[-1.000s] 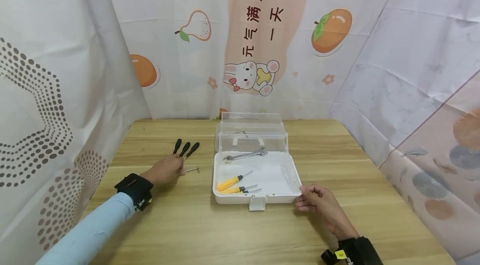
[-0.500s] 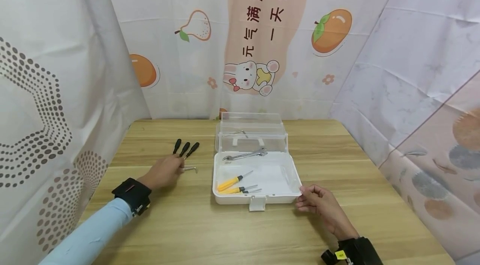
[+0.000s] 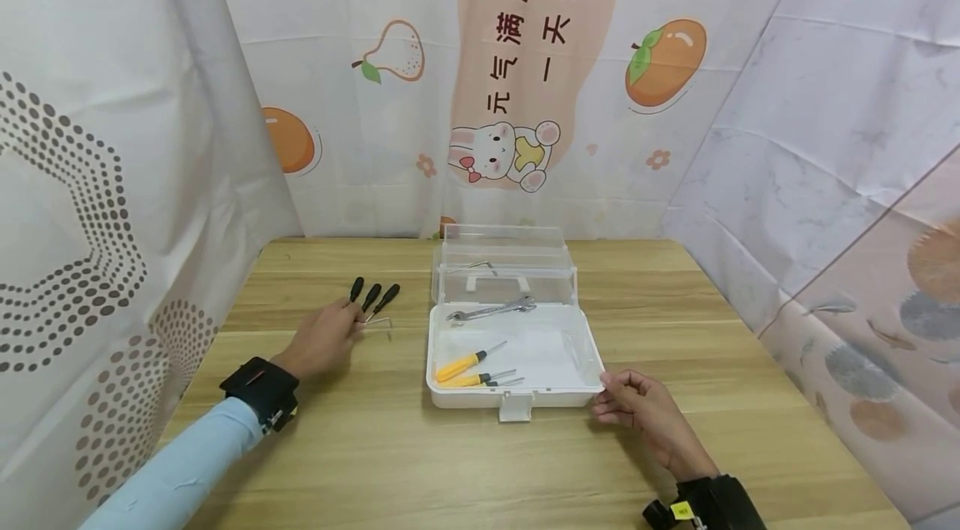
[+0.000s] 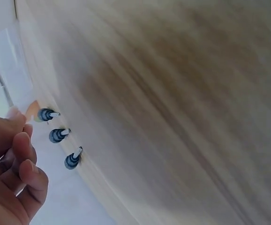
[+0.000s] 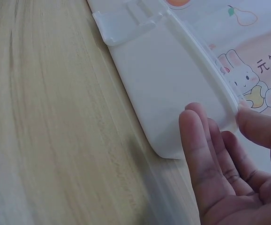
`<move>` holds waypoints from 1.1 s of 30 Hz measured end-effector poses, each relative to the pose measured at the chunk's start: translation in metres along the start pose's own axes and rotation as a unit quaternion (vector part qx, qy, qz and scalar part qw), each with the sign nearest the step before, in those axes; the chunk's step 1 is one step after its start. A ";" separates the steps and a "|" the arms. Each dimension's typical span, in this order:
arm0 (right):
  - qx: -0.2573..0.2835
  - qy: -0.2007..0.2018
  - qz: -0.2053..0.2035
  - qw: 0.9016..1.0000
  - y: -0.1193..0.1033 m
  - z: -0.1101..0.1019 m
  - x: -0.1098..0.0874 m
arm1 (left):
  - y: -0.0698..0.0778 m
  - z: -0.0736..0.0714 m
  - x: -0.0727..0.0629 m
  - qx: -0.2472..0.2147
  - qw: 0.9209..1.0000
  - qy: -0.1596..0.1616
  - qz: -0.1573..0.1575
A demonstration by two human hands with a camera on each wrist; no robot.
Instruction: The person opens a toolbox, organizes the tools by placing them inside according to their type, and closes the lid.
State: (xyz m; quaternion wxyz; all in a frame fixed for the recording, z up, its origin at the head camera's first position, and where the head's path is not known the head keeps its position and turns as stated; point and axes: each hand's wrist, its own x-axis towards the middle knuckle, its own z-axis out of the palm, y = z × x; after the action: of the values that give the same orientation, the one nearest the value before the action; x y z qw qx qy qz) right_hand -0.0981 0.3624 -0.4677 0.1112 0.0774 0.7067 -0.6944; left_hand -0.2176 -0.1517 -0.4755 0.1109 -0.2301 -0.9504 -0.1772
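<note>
My left hand (image 3: 318, 342) pinches an L-shaped hex key (image 3: 375, 322) between thumb and fingers, lifted a little off the table; its metal shaft also shows in the left wrist view. Just beyond the fingers lie black-handled screwdrivers (image 3: 387, 297), their tips partly hidden in the head view. With thumb on the rim and fingers against the outer wall, my right hand (image 3: 645, 413) holds the front right corner of an open white toolbox (image 3: 468, 401). Inside are yellow-handled screwdrivers (image 3: 459, 367) and a double-ended wrench (image 3: 489, 312).
The toolbox's clear lid (image 3: 502, 242) leans back, and a bent metal rod (image 3: 480, 265) shows at its tray. A latch (image 3: 515, 407) hangs at the front. The wooden table (image 3: 420, 472) ends at a printed curtain (image 3: 360, 138) behind and at both sides.
My left hand has moved slightly up and away from me with the hex key, whose bent end has risen and now points down. The right hand and toolbox have stayed put.
</note>
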 end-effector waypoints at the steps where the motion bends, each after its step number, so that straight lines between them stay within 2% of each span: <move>1: 0.000 0.001 0.000 1.000 0.000 0.000 0.000 | 0.000 0.000 0.000 0.000 1.000 0.001 0.000; 13: -0.005 0.002 0.000 1.000 0.000 -0.001 0.000 | -0.003 -0.002 0.001 -0.006 0.999 0.037 -0.009; 25: 0.000 -0.004 -0.006 1.000 0.003 -0.002 0.002 | -0.004 -0.001 -0.001 -0.008 0.997 0.073 0.005; 33: -0.002 -0.002 -0.005 1.000 0.003 -0.002 0.002 | -0.004 -0.002 0.000 -0.019 0.996 0.087 0.001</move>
State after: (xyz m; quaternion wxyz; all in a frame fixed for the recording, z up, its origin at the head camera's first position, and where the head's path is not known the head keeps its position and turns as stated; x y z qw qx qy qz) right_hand -0.0991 0.3645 -0.4713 0.1091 0.0723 0.7085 -0.6935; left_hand -0.2199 -0.1560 -0.4747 0.1885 -0.2170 -0.9334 -0.2148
